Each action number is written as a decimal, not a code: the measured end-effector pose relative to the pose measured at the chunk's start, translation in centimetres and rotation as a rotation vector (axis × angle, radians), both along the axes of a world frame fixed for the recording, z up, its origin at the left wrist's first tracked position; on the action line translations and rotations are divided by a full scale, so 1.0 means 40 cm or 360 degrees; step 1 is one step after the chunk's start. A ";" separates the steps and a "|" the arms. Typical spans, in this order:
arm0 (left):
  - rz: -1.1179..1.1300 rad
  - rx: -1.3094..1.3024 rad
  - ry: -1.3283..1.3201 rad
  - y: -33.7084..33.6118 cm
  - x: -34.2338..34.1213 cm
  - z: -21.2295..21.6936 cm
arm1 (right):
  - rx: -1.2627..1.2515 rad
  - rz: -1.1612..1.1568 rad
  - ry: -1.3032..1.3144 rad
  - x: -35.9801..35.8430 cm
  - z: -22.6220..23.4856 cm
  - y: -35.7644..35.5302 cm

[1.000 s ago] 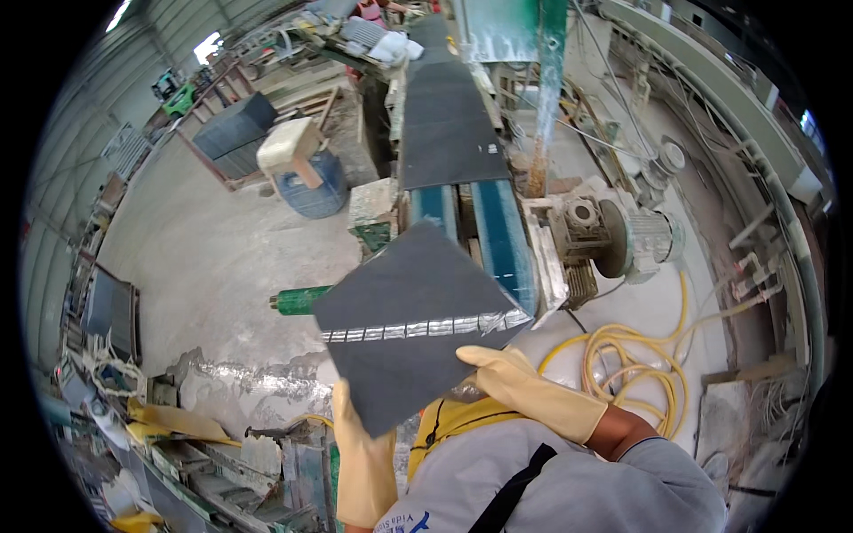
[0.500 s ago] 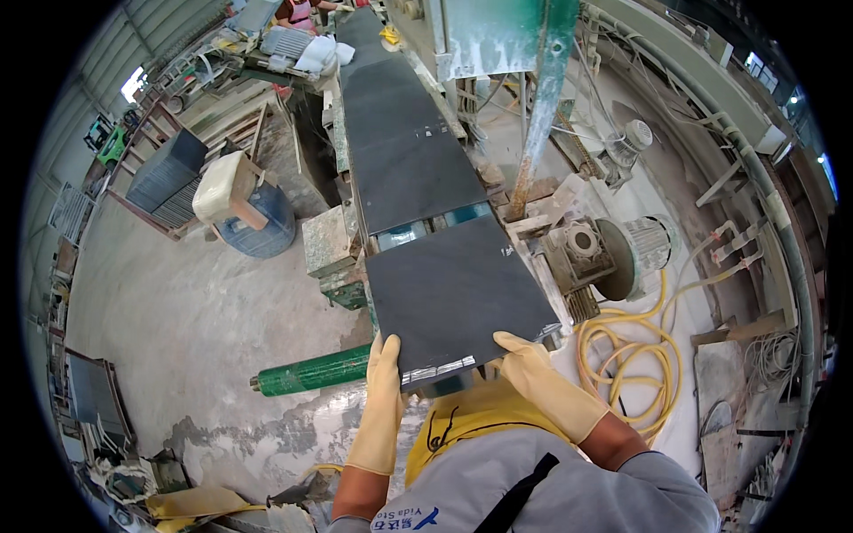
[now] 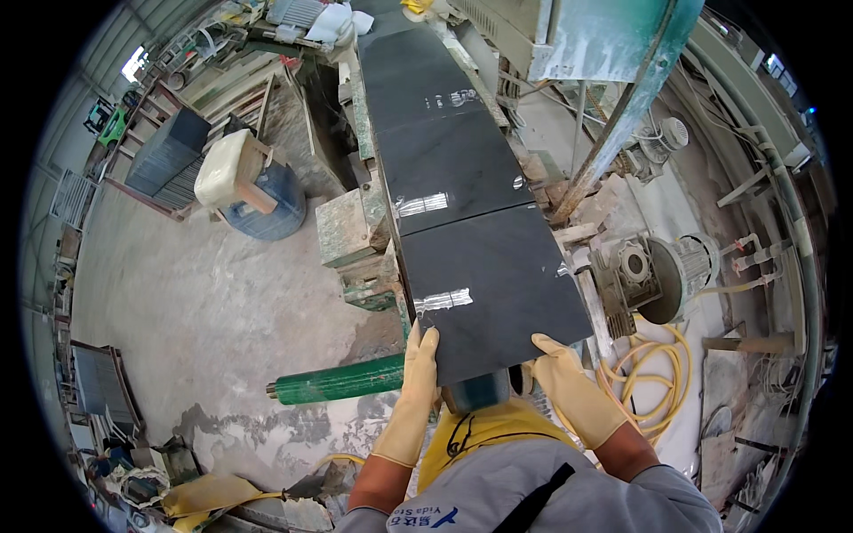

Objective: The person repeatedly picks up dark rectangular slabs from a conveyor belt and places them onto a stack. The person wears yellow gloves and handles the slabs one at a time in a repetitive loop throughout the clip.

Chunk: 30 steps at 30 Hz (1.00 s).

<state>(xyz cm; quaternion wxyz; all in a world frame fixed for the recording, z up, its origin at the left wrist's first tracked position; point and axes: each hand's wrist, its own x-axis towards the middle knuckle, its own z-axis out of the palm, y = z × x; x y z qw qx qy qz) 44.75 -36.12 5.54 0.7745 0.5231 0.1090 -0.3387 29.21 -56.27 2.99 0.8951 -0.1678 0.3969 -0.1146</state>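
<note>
A dark grey square stone slab (image 3: 498, 275) lies at the near end of a conveyor line, its far edge almost against another dark slab (image 3: 458, 169). My left hand (image 3: 419, 360), in a cream rubber glove, grips the near left corner with the thumb on top. At the near right corner, my gloved right hand (image 3: 562, 377) holds the slab with its thumb on the upper face; the fingers below are hidden. A dark roller (image 3: 480, 391) shows beneath the slab's near edge, close to my yellow apron (image 3: 489, 426).
A green roller (image 3: 338, 380) sticks out to the left. On the right stand a motor with a gearbox (image 3: 635, 266) and a coiled yellow hose (image 3: 666, 382). A blue barrel (image 3: 267, 209) and stacked slabs (image 3: 169, 160) stand on the floor at left.
The held slab has moved forward, and the gap between it and the slab ahead has narrowed to a thin line. Both hands stay on its near corners. The view has shifted.
</note>
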 end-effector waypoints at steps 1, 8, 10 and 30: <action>-0.0014 0.0014 -0.0001 -0.005 0.003 0.018 | -0.0007 0.0001 0.0011 0.010 0.015 -0.001; -0.0475 0.0833 -0.0891 0.019 0.052 0.027 | 0.0023 0.0248 0.0016 0.030 0.035 -0.029; -0.0854 0.1259 -0.1148 0.061 0.108 0.041 | 0.0054 0.0822 0.0309 0.008 0.027 -0.081; 0.0889 0.1233 0.0001 0.752 -0.846 -0.106 | -0.0053 0.2052 -0.0338 -0.170 0.009 0.142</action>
